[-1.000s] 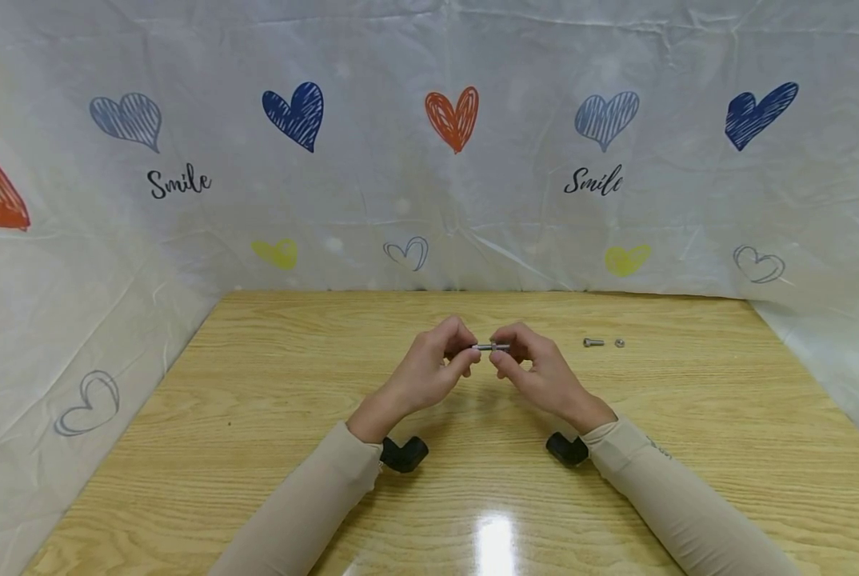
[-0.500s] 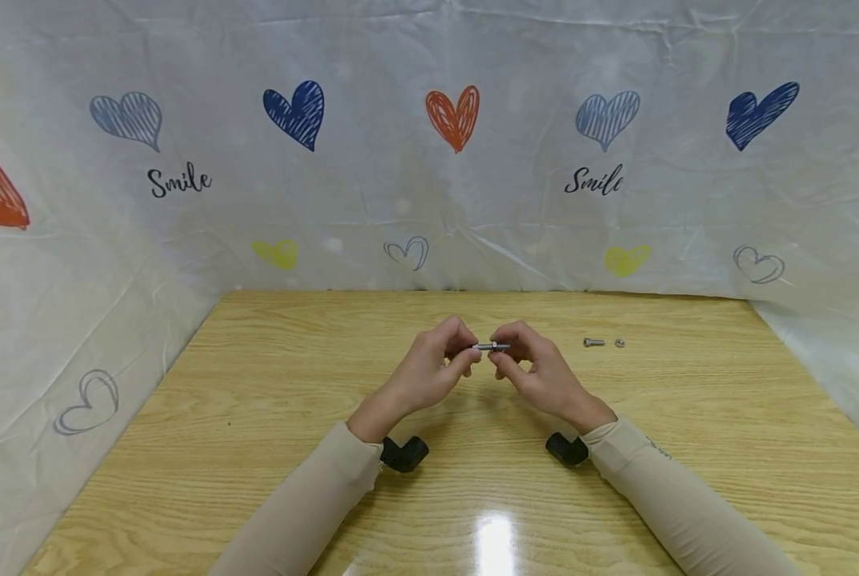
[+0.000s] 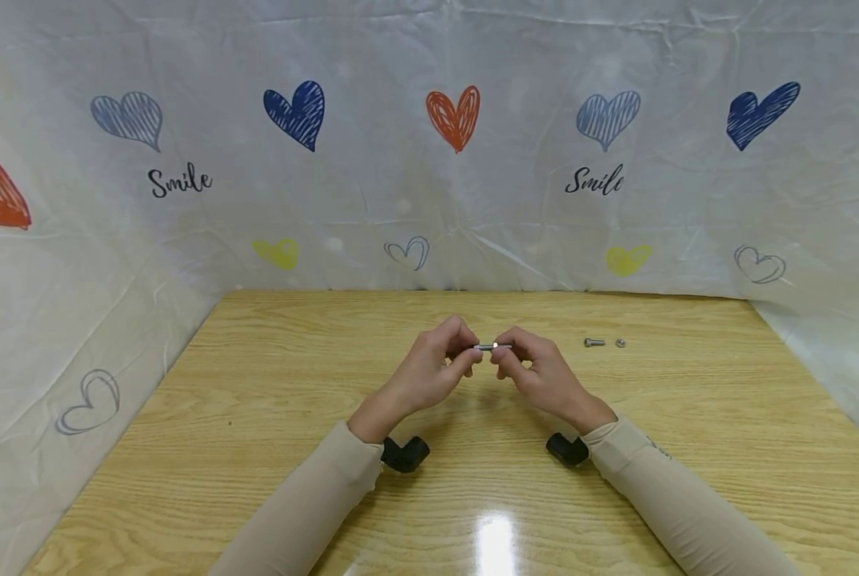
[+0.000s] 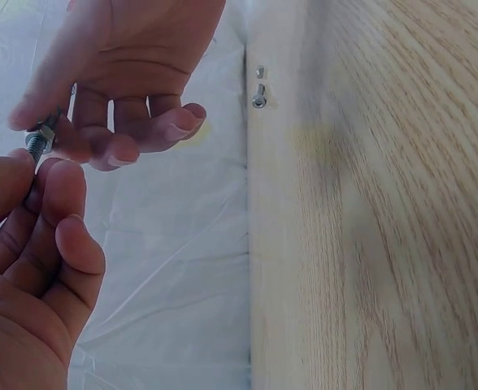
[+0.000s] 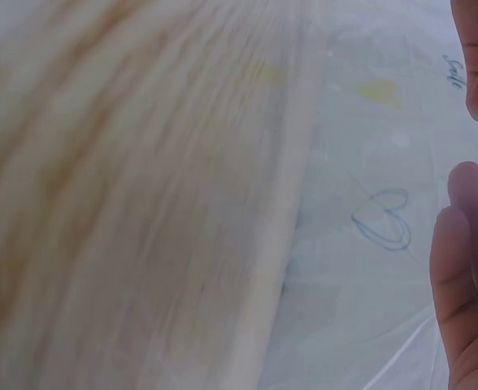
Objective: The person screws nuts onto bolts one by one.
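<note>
My left hand [image 3: 429, 366] pinches a metal bolt [image 3: 485, 347] by its head end, between thumb and fingers. The threaded shank lies level and points to the right. A hex nut [image 4: 41, 135] sits around the shank, partway along it. Thumb and forefinger of my right hand [image 3: 541, 372] pinch at this nut, while the other fingers curl loosely below, as the left wrist view shows. Fingertips hide the bolt's head and part of the shank. In the right wrist view, parts of both hands show at the right edge, without the bolt.
On the wooden table [image 3: 271, 384], to the right of my hands, lie a second bolt [image 3: 594, 342] and a second nut [image 3: 621, 342]. A white sheet [image 3: 357, 184] printed with hearts stands behind the table. Black wrist-worn pieces [image 3: 405, 454] hang under the sleeves.
The right thumb and fingers have shifted slightly around the nut, from just beside it to closer over it. The left hand and the bolt stay nearly still.
</note>
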Demonstrator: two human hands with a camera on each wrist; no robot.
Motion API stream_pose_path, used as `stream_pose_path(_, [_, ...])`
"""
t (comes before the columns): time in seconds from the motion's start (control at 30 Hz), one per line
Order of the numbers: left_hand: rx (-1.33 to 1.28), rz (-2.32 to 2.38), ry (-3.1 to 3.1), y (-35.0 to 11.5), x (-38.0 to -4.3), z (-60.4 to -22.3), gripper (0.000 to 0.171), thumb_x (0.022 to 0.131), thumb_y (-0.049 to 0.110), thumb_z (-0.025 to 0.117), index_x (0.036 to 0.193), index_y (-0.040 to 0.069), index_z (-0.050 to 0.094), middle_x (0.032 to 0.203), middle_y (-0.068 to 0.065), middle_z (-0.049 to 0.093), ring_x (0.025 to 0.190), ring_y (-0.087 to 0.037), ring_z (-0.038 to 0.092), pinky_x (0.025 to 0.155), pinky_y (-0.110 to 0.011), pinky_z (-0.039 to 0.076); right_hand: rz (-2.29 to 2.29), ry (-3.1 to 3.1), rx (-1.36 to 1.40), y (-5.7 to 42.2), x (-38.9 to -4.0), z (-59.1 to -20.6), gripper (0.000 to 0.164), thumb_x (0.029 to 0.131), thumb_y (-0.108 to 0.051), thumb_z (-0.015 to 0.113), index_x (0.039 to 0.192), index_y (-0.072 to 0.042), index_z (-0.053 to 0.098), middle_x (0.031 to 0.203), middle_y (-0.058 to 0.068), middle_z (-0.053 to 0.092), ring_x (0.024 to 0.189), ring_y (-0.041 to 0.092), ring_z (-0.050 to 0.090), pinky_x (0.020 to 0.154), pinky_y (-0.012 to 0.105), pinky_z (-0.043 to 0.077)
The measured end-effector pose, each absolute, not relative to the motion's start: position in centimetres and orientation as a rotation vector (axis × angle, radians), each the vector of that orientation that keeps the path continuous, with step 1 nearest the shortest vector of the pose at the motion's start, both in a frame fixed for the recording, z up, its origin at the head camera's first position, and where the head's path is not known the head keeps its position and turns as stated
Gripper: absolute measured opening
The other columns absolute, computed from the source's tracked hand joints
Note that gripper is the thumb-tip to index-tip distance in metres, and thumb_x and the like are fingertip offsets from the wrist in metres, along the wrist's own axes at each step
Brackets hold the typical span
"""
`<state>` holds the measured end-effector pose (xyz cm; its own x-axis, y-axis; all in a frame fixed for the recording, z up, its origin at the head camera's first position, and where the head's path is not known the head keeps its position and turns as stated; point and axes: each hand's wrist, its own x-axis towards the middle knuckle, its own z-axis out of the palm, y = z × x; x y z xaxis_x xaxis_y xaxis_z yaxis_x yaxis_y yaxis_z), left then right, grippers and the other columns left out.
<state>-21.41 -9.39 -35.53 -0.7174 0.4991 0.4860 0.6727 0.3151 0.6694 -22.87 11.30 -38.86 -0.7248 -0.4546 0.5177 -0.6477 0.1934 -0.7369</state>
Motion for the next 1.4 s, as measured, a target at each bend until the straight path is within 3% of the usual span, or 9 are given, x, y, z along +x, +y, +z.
stream_pose_path(0.13, [-1.094, -1.365, -2.383, -9.4, -21.4, -35.5, 0.006, 0.096, 0.008, 0.057, 0.097, 0.004, 0.053, 0.078, 0.001, 0.059, 0.062, -0.011, 0.059, 0.053, -0.026, 0.045, 1.541, -2.301, 1.059, 11.3, -22.8, -38.7, 0.014, 0.096, -0.005, 0.058, 0.108, -0.010, 0.059, 0.092, 0.001, 0.063, 0.070, 0.019, 0.063, 0.062, 0.032, 0.050])
stream_pose_path(0.27, [-1.103, -1.364, -2.380, -9.6, -21.5, -35.5, 0.009, 0.097, 0.011, 0.056, 0.098, 0.002, 0.053, 0.081, -0.001, 0.060, 0.063, -0.018, 0.061, 0.052, -0.025, 0.045, 1.512, -2.282, 1.090, 11.1, -21.9, -37.6, 0.026, 0.091, 0.002, 0.061, 0.115, -0.004, 0.054, 0.099, 0.013, 0.063, 0.075, 0.022, 0.064, 0.064, 0.033, 0.051])
stream_pose_path(0.4, [-1.102, -1.350, -2.381, -9.7, -21.6, -35.6, 0.006, 0.096, 0.007, 0.057, 0.098, 0.003, 0.053, 0.081, -0.001, 0.060, 0.063, -0.021, 0.061, 0.053, -0.025, 0.046, 1.516, -2.236, 1.135, 10.8, -21.0, -36.3, 0.026, 0.090, 0.007, 0.060, 0.114, 0.002, 0.052, 0.101, 0.023, 0.060, 0.074, 0.025, 0.064, 0.065, 0.034, 0.053])
stream_pose_path(0.7, [-1.093, -1.327, -2.390, -9.6, -21.5, -35.6, 0.005, 0.096, 0.004, 0.057, 0.096, 0.005, 0.052, 0.079, 0.001, 0.059, 0.062, -0.006, 0.057, 0.052, -0.026, 0.045, 1.543, -2.230, 1.121, 10.7, -20.8, -36.0, 0.016, 0.091, 0.006, 0.059, 0.107, 0.002, 0.055, 0.090, 0.015, 0.062, 0.065, 0.029, 0.063, 0.059, 0.035, 0.052])
stream_pose_path(0.9, [-1.087, -1.350, -2.400, -9.5, -21.4, -35.6, 0.005, 0.096, 0.006, 0.057, 0.096, 0.007, 0.052, 0.079, 0.001, 0.059, 0.063, -0.015, 0.060, 0.053, -0.029, 0.046, 1.526, -2.286, 1.069, 10.7, -20.7, -35.9, 0.005, 0.095, 0.000, 0.056, 0.097, -0.003, 0.060, 0.082, 0.005, 0.061, 0.066, 0.026, 0.062, 0.060, 0.035, 0.050])
stream_pose_path(1.07, [-1.091, -1.356, -2.410, -9.4, -21.3, -35.6, 0.005, 0.096, 0.007, 0.057, 0.095, 0.008, 0.052, 0.079, 0.002, 0.059, 0.064, -0.023, 0.061, 0.054, -0.026, 0.045, 1.521, -2.309, 1.043, 10.8, -20.6, -35.7, 0.012, 0.096, -0.001, 0.054, 0.090, -0.007, 0.063, 0.078, 0.000, 0.061, 0.067, 0.027, 0.062, 0.062, 0.038, 0.050])
stream_pose_path(1.23, [-1.097, -1.342, -2.406, -9.4, -21.4, -35.6, 0.005, 0.096, 0.006, 0.057, 0.095, 0.008, 0.052, 0.079, 0.002, 0.059, 0.064, -0.022, 0.061, 0.053, -0.025, 0.045, 1.535, -2.314, 1.054, 10.9, -20.6, -35.7, 0.012, 0.097, 0.000, 0.052, 0.094, -0.006, 0.062, 0.083, 0.003, 0.062, 0.069, 0.029, 0.062, 0.064, 0.036, 0.051])
stream_pose_path(1.4, [-1.082, -1.348, -2.393, -9.5, -21.5, -35.6, 0.005, 0.095, 0.004, 0.057, 0.095, 0.006, 0.052, 0.079, 0.001, 0.059, 0.062, -0.016, 0.060, 0.053, -0.026, 0.046, 1.532, -2.307, 1.048, 11.1, -20.6, -35.5, 0.007, 0.095, -0.001, 0.057, 0.101, -0.003, 0.059, 0.084, 0.008, 0.062, 0.066, 0.020, 0.061, 0.059, 0.031, 0.049])
